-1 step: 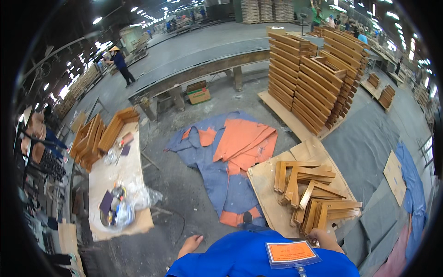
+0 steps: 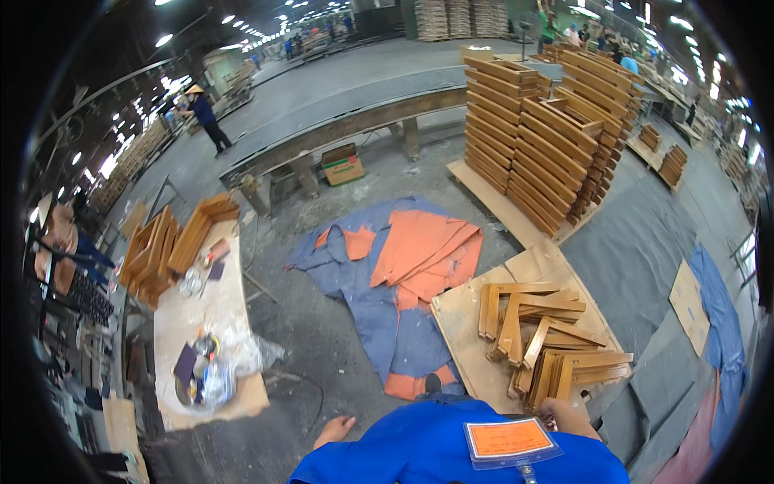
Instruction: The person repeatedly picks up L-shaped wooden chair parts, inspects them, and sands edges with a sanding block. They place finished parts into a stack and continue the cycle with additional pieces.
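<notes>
— Where are the hands?

— Both sit at the bottom edge, either side of the blue shirt with its orange badge. The left hand hangs over bare concrete floor, fingers loosely together and pointing forward, holding nothing.

— And the right one?

— The right hand is half hidden behind the shoulder. Its fingers reach the near end of the pile of wooden frame pieces, touching or all but touching the closest stick; whether they are curled round it I cannot tell.

— So where does the pile lie from those fingers?

— Just ahead of the fingertips and spreading away from them, on a plywood sheet. From the left fingers it is well off to the right.

— What lies beyond?

— Past the pile, further from the fingers, a blue and orange cloth is spread on the floor. Beyond that stand tall stacks of wooden frames. Ahead and left of the left fingers is a low board table with plastic bags and more wood pieces.
</notes>
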{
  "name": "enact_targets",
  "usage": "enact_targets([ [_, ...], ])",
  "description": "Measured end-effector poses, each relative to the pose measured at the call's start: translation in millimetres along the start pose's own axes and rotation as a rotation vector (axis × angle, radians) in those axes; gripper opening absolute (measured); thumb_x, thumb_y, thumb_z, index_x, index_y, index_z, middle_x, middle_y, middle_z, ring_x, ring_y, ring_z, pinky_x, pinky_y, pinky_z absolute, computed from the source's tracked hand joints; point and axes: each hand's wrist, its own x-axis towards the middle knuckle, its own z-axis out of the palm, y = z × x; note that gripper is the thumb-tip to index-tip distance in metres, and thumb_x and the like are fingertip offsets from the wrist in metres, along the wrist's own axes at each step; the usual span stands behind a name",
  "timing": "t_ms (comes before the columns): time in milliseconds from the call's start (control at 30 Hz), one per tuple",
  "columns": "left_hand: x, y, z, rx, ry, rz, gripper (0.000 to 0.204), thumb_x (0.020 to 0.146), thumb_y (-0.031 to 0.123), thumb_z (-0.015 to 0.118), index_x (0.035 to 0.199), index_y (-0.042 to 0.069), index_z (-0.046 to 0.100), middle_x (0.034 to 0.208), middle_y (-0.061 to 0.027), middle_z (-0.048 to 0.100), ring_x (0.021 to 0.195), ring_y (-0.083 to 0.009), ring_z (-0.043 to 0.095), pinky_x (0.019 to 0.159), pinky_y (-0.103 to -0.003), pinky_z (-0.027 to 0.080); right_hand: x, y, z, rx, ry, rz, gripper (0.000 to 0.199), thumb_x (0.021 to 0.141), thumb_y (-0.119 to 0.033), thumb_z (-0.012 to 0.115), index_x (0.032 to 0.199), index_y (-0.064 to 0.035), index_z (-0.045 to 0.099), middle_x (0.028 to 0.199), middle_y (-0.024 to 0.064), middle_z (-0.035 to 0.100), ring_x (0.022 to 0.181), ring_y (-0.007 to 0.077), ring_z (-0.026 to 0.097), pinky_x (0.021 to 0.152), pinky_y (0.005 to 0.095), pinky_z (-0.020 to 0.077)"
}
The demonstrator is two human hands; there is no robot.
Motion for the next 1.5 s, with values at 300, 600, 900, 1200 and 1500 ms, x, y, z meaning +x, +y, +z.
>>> enact_targets([
  [300, 182, -42, -34, -0.482, -0.023, -0.252, 0.049, 0.091, 0.038, 0.054, 0.118, -0.002, 0.058, 0.103, -0.0192, 0.066, 0.092, -0.0305, 0.064, 0.08, -0.041, 0.049, -2, -251, -188, -0.129, 0.28, -0.581, 0.065, 0.081, -0.049, 0.061, 0.125, -0.0027, 0.055, 0.122, 0.0196, 0.058, 0.112, 0.0314, 0.056, 0.096, 0.0361, 0.0432],
  [600, 369, 61, -192, -0.05, -0.21, 0.055, 0.046, 0.091, 0.035, 0.055, 0.115, -0.004, 0.058, 0.098, -0.0186, 0.066, 0.086, -0.0282, 0.065, 0.073, -0.04, 0.05, 14, -390, -181, 0.043, 0.254, -0.504, 0.064, 0.083, -0.051, 0.059, 0.127, -0.0046, 0.054, 0.127, 0.0173, 0.056, 0.118, 0.0327, 0.051, 0.101, 0.0375, 0.0394],
  [900, 621, 163, -448, 0.185, -0.151, -0.014, 0.04, 0.09, 0.029, 0.056, 0.109, -0.006, 0.059, 0.089, -0.0164, 0.065, 0.077, -0.0227, 0.065, 0.059, -0.034, 0.051, -26, -393, -98, 0.561, 0.184, -0.111, 0.061, 0.084, -0.05, 0.059, 0.121, -0.0011, 0.058, 0.122, 0.0204, 0.058, 0.115, 0.0332, 0.054, 0.099, 0.0387, 0.0405],
  [1200, 686, 360, -339, 0.304, -0.455, 0.219, 0.035, 0.09, 0.026, 0.056, 0.11, -0.002, 0.061, 0.08, -0.0069, 0.063, 0.063, -0.0178, 0.057, 0.053, -0.031, 0.046, -2, -418, -31, 0.909, 0.3, -0.107, 0.051, 0.086, -0.046, 0.057, 0.109, -0.0018, 0.065, 0.108, 0.0206, 0.064, 0.102, 0.0293, 0.062, 0.089, 0.0374, 0.0464],
  [1500, 582, 577, -157, 0.747, -0.882, 0.861, 0.044, 0.092, 0.029, 0.056, 0.124, 0.0, 0.054, 0.103, -0.0122, 0.065, 0.091, -0.0204, 0.061, 0.083, -0.032, 0.048, 47, -381, 5, 1.476, 0.255, 0.058, 0.051, 0.085, -0.039, 0.062, 0.116, 0.0008, 0.059, 0.1, 0.0155, 0.066, 0.079, 0.0222, 0.064, 0.069, 0.0338, 0.0505],
])
